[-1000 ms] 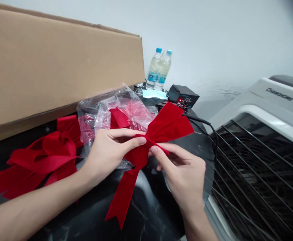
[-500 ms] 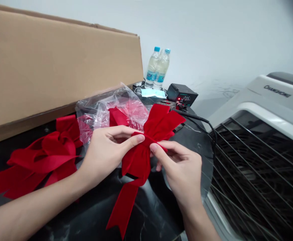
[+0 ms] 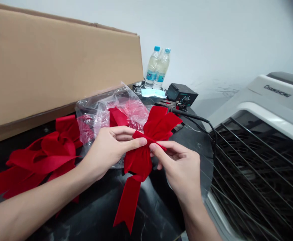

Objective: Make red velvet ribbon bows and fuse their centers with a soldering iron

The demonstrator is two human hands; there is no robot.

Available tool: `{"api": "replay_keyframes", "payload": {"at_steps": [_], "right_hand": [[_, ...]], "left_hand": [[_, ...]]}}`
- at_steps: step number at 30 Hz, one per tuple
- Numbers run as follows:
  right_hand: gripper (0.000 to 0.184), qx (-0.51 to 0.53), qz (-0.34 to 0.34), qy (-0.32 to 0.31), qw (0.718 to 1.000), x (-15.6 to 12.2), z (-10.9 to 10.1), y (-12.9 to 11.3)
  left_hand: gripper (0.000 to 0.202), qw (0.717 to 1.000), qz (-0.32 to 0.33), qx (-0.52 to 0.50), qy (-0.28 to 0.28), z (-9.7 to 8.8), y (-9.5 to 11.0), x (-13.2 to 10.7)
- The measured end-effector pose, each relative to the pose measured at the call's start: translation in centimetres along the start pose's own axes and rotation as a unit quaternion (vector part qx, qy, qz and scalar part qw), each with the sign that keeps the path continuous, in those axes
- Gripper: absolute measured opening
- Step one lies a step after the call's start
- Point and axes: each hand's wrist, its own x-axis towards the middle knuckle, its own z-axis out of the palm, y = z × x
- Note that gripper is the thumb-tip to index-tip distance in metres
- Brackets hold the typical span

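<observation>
Between my two hands is a red velvet bow (image 3: pixel 138 162), held above the dark table, with one notched tail hanging down toward me. My left hand (image 3: pixel 111 147) pinches the band across the bow's middle from the left, thumb on top. From the right, my right hand (image 3: pixel 179 167) grips the same band between thumb and fingers; its fingertips are partly hidden behind the fabric. Left of my hands a pile of red ribbon bows (image 3: pixel 46 154) lies on the table. Behind the left hand a clear plastic bag (image 3: pixel 98 113) has more red ribbon in it.
A large cardboard box (image 3: pixel 61 60) stands at the back left. Bottles (image 3: pixel 153 68), a blue face mask (image 3: pixel 153 93) and a black control box (image 3: pixel 183 94) with a cable sit behind the bow. A white air cooler (image 3: pixel 257 103) stands right of the round marble-patterned table (image 3: pixel 159 217).
The bow has shifted slightly, and its hanging tail has swung a little to the right. My left thumb has slid a bit rightward along the band. The control box's red light no longer shows.
</observation>
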Motion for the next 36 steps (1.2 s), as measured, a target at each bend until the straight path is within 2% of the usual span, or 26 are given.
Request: {"api": "replay_keyframes", "payload": {"at_steps": [4, 8, 13, 21, 30, 36], "right_hand": [[0.021, -0.002, 0.0, 0.0, 1.0, -0.1, -0.01, 0.01], [0.019, -0.008, -0.012, 0.0, 1.0, -0.12, 0.01, 0.03], [0.01, -0.01, -0.049, 0.003, 0.999, -0.04, 0.05, 0.05], [0.016, 0.016, -0.037, -0.004, 0.999, -0.01, 0.12, -0.06], [0.018, 0.024, -0.027, 0.017, 0.999, -0.02, 0.16, -0.22], [0.018, 0.028, -0.021, 0.009, 0.999, -0.1, -0.05, -0.24]], "left_hand": [[0.018, 1.0, 0.011, -0.002, 0.0, 0.08, -0.04, 0.1], [0.015, 0.999, 0.021, 0.03, 0.022, 0.19, 0.19, -0.08], [0.015, 0.993, 0.076, 0.078, 0.042, 0.24, 0.4, -0.37], [0.017, 0.99, 0.101, 0.085, 0.048, 0.13, 0.09, -0.21], [0.019, 0.998, 0.057, 0.004, 0.028, 0.42, -0.11, -0.3], [0.02, 0.998, 0.059, 0.009, 0.026, 0.4, 0.05, -0.38]]}}
